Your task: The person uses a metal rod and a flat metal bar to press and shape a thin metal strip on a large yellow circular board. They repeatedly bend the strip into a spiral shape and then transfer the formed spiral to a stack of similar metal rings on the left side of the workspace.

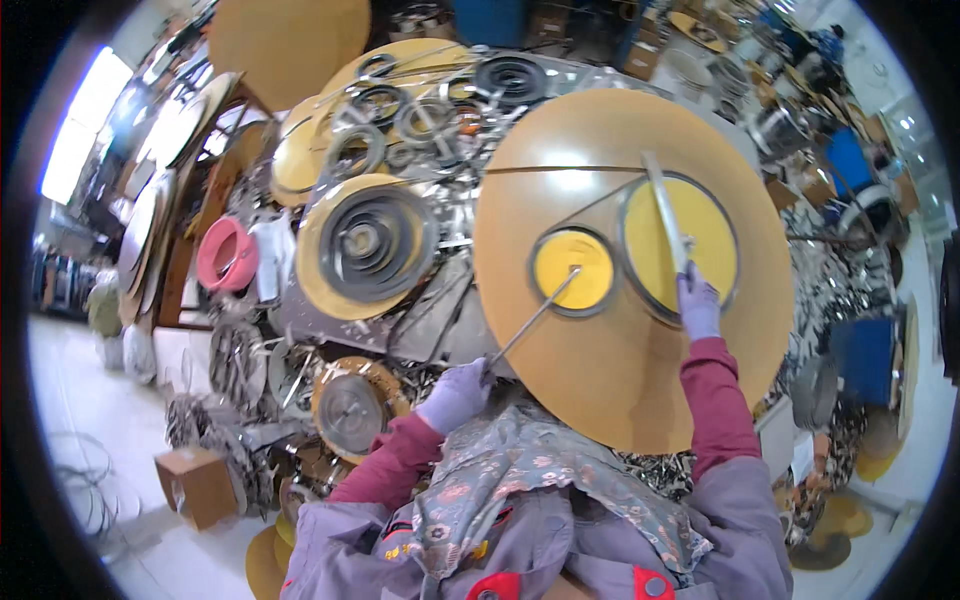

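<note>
A large tan disc (570,390) lies in front of me. On it are a small grey-rimmed yellow disc (560,255) and a larger grey-rimmed yellow disc (710,230), with a thin dark strip (600,203) running between their rims. My left hand (455,397), in a pale lavender glove, is closed round the near end of a thin metal rod (530,322); the rod's far end meets the small disc's middle. Over the larger disc, my right hand (699,303), gloved alike, grips the near end of a flat metal bar (664,210) that points away from me.
Left of the tan disc, a dark coil (375,240) of strip sits on a tan disc, with several grey rings beyond it. A pink basin (226,254) stands further left. Metal scraps surround the work area. A cardboard box (197,485) is on the floor at lower left.
</note>
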Available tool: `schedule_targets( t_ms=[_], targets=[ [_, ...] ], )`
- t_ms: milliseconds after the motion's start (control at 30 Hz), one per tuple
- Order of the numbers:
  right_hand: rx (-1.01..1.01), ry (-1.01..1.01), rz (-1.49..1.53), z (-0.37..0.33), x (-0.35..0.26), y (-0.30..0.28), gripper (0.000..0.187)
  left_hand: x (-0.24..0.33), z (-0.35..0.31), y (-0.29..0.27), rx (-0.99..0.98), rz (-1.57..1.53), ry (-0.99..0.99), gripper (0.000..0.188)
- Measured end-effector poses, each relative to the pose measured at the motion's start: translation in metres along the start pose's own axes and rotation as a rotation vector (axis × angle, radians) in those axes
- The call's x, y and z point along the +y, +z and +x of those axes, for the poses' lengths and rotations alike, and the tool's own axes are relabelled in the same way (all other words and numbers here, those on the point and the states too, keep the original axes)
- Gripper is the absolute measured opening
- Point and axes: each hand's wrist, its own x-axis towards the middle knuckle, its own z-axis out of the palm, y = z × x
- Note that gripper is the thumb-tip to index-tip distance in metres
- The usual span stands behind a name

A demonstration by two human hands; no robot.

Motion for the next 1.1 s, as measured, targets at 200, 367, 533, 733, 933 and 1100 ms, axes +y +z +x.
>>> schedule_targets(
  t_ms=[200,367,533,733,933,1100],
  targets=[
    [0.005,-0.062,0.065,-0.006,-0.006,-0.003,0.041,0.006,-0.004,-0.004,-0.028,0.013,-0.048,0.021],
    [0.022,-0.080,0.076,-0.006,-0.002,0.000,0.040,0.011,-0.006,-0.004,-0.055,0.000,-0.081,0.020],
    [0.032,-0.069,0.101,-0.006,-0.002,-0.001,0.040,0.005,-0.007,0.002,-0.013,0.011,-0.001,0.019],
    [0.030,-0.086,0.078,-0.005,0.002,-0.001,0.038,0.002,-0.007,0.001,-0.038,0.045,0.012,0.020],
    [0.018,-0.035,0.059,-0.009,-0.003,-0.008,0.040,0.004,-0.008,-0.002,-0.044,0.028,0.004,0.020],
    [0.013,-0.008,-0.029,-0.009,-0.009,-0.008,0.041,0.013,-0.011,-0.010,-0.074,-0.014,-0.075,0.021]
  ],
)
